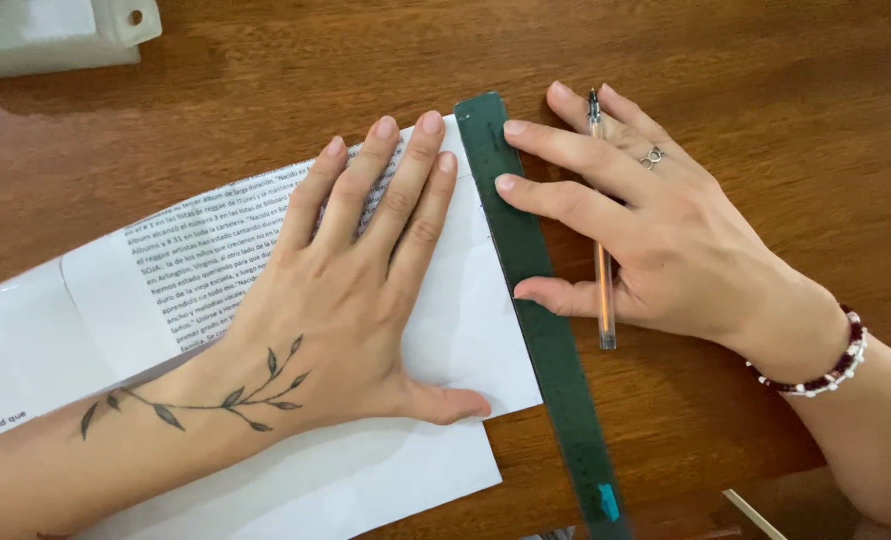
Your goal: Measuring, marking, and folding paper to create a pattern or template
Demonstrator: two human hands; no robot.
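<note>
Tabletop (766, 80): brown wood, carries all items.

Printed sheet (191, 270): white paper, folded, one printed face up, lying across the left half of the view. Long axis runs from 8 o'clock up to 2 o'clock. A second plain white sheet (366, 480) lies beneath it, showing at 6 o'clock. Judged light, limp, easily creased or slid on the wood; best held by pressing flat, not by pinching.

Left hand (356, 300): flat on the printed sheet, palm down, fingers together pointing to 1 o'clock, thumb spread toward the ruler. Grips nothing; pins the paper.

Right hand (656, 240): spread, fingers pointing to 9 o'clock; two fingertips press on the ruler's upper part, the thumb touches its right edge. A pen lies under this hand.

Ruler (546, 300): dark green, flat strip, along the printed sheet's right edge. Long axis from 12 o'clock down to 5 o'clock, far end pointing away from the person. Judged stiff, light, smooth, apt to slip unless pressed; hold by downward pressure near mid-length.

Pen (602, 260): clear orange barrel, tip at 12 o'clock, almost parallel to the ruler, just right of it. Light, rigid.

White plastic object (46, 35): at 11 o'clock, partly cut off.
</note>
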